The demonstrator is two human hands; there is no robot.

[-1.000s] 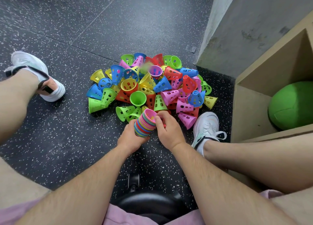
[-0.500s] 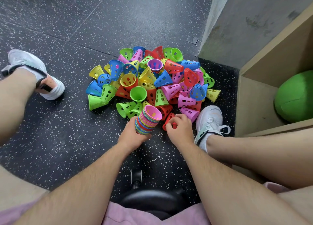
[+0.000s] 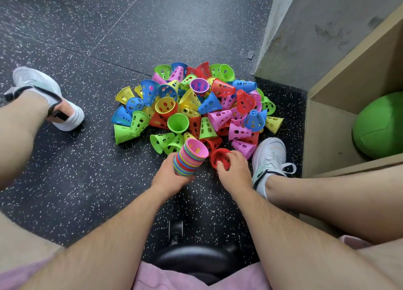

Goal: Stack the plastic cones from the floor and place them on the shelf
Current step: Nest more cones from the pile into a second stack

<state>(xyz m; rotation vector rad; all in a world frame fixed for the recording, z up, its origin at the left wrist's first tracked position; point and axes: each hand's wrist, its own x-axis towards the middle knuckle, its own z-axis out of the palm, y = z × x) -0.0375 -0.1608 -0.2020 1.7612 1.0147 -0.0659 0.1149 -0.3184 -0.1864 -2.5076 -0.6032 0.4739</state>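
Dozens of loose cones (image 3: 192, 108) heaped on floor (image 3: 65, 180), centre of frame. My left hand (image 3: 171, 177) wrapped round nested stack (image 3: 188, 162), pink cone (image 3: 197, 147) on top, low centre. My right hand (image 3: 235, 173) curled on red cone (image 3: 220, 157) just right of stack, not yet nested. Shelf (image 3: 325, 132) at right edge shows green ball (image 3: 379, 126), no cones visible there. Task early: most stacking left, shelving undone.

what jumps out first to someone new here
A heap of bright plastic cones lies mid-frame on the dark floor. At its near edge the left hand holds a nested stack and the right hand grips a red cone. A green ball sits in the shelf at right.
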